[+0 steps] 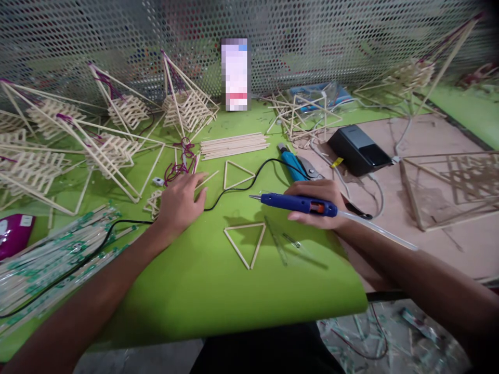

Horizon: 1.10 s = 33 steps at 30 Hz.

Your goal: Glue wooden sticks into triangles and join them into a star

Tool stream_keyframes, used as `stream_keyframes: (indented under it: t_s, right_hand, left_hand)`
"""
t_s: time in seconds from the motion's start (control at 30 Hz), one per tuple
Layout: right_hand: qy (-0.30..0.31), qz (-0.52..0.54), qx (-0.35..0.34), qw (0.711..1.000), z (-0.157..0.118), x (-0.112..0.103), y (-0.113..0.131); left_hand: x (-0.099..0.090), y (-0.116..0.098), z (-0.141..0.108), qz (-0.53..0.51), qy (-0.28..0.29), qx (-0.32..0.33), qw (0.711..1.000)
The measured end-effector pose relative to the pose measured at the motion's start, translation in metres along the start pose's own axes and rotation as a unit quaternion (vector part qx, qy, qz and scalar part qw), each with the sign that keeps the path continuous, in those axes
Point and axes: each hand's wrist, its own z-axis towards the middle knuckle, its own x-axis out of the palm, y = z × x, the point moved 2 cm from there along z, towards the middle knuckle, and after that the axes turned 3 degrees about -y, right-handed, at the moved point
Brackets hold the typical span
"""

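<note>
My right hand (317,208) is wrapped around a blue hot glue gun (298,203), its nozzle pointing left and a clear glue stick trailing from its back end. Over by the purple cord (180,166), my left hand (181,201) lies with thumb and fingers apart. A short wooden stick (210,178) shows beside its fingertips; whether they touch is unclear. Between the hands, nearer me, a triangle of sticks (256,246) lies flat on the green mat. Beyond it is a second stick triangle (237,175), with a black cable (255,182) crossing its edge.
A row of sticks (234,145) lies behind. Several pyramid-shaped stick frames (187,104) stand left and back. Teal cutters (292,162) and a black device (359,149) are at right. Wrapped chopsticks (58,265) cover the left. A phone (234,72) leans on the perforated panel.
</note>
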Motion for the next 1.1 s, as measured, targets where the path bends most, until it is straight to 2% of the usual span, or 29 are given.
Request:
stream_keyframes:
  t_s: [0.2,0.33,0.47,0.6,0.73,0.83,0.9,1.0,1.1]
  right_hand:
    - [0.014,-0.009,0.017,1.0,0.002,0.0,0.004]
    - [0.011,-0.01,0.019,1.0,0.002,0.0,0.004]
    - [0.002,-0.008,0.012,1.0,0.001,0.001,0.002]
    - [0.003,-0.007,-0.002,1.0,0.001,0.001,0.002]
    - [0.0,-0.002,-0.014,1.0,0.002,-0.002,0.001]
    - [-0.012,-0.007,0.0,1.0,0.003,-0.004,0.0]
    - [-0.018,-0.009,0.01,1.0,0.003,-0.005,0.0]
    - [-0.018,-0.009,0.017,1.0,0.003,-0.005,-0.001]
    - [-0.017,-0.009,0.019,1.0,0.003,-0.005,-0.001]
  left_hand:
    - [0.003,0.008,0.001,0.018,0.009,-0.036,0.999]
    - [0.004,0.007,0.001,0.027,0.007,-0.024,0.999]
    - [-0.004,0.002,0.003,0.012,-0.018,0.005,1.0]
    - [-0.012,-0.012,0.0,-0.037,-0.061,0.06,0.996]
    - [-0.012,-0.035,-0.013,-0.12,-0.066,0.163,0.977]
    - [-0.012,-0.052,-0.024,-0.184,-0.033,0.273,0.944]
    - [-0.013,-0.059,-0.03,-0.209,0.004,0.322,0.923]
    - [-0.014,-0.063,-0.032,-0.224,0.06,0.354,0.906]
    - [-0.015,-0.063,-0.028,-0.221,0.081,0.347,0.908]
